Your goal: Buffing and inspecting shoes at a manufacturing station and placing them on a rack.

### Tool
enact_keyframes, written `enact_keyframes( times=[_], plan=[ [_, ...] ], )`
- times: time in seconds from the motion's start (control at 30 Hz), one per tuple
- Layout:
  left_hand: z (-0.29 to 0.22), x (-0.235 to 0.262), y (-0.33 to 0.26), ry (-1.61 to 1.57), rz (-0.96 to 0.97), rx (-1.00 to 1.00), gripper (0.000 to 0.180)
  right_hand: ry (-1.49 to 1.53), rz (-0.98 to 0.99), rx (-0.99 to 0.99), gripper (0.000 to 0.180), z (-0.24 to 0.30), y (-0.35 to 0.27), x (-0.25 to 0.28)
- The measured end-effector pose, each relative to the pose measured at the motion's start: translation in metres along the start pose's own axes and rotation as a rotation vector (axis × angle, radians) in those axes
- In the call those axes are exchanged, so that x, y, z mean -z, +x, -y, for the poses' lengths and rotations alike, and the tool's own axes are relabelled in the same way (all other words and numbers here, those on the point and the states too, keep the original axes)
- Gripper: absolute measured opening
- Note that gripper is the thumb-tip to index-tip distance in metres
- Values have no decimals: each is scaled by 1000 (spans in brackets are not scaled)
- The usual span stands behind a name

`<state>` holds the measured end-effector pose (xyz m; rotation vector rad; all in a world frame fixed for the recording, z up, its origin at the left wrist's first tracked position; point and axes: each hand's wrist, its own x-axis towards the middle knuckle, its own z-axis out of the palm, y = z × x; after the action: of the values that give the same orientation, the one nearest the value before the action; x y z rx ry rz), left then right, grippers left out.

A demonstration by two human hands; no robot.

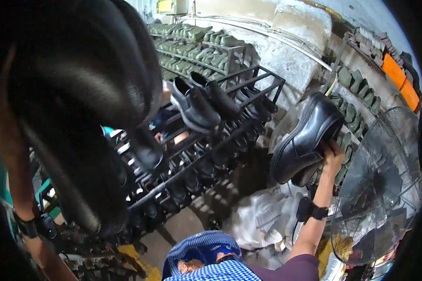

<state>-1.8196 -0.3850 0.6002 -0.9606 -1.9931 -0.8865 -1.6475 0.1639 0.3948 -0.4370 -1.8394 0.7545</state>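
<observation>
The left forearm rises to the left of the black rack (173, 189), elbow low and wrist high, and the left hand (5, 119) lies in deep shade along the outer side of two large black shoes (79, 70). These loom close to the camera, in front of the rack's left end and covering it. The fingers are hidden, so I cannot tell how far the left grip is open or what it has hold of.

The right arm reaches up to the right of the rack, slightly bent, with the right hand (333, 157) raised. Its grip is closed, fingers hooked into the opening of one black slip-on shoe (307, 136), which hangs tilted, toe up, clear of the rack's right end. Part of a second dark shoe (307, 174) shows beneath it; whether the hand holds that one too I cannot tell.

On the rack's top stand two black shoes (194, 107) side by side near the middle, and two more (255, 103) toward its far end; those on the lower tiers are too crowded to count. Behind the rack is one shelf unit (227, 63) with three visible rows of green shoe forms (192, 33). One round fan (380, 187) stands to the rack's right.
</observation>
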Motion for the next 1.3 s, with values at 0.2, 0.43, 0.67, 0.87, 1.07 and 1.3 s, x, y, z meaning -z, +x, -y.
enact_keyframes(
  times=[0.2,0.43,0.67,0.87,1.07,1.3],
  plan=[
    [38,-204,121,595,-278,-496,22,-122,208,-34,27,-69,128,-89],
    [14,-437,176,-285,-78,12,30,-485,305,45,29,-153,258,-173],
    [25,-556,171,-293,146,88,30,-634,361,153,25,-167,332,-254],
    [28,-631,166,-317,155,162,31,-767,621,186,10,-177,377,-301],
    [34,-681,158,-287,162,207,30,-809,778,252,22,-196,390,-364],
    [30,-751,138,-191,253,331,26,-111,497,110,53,-304,368,-394]
  ],
)
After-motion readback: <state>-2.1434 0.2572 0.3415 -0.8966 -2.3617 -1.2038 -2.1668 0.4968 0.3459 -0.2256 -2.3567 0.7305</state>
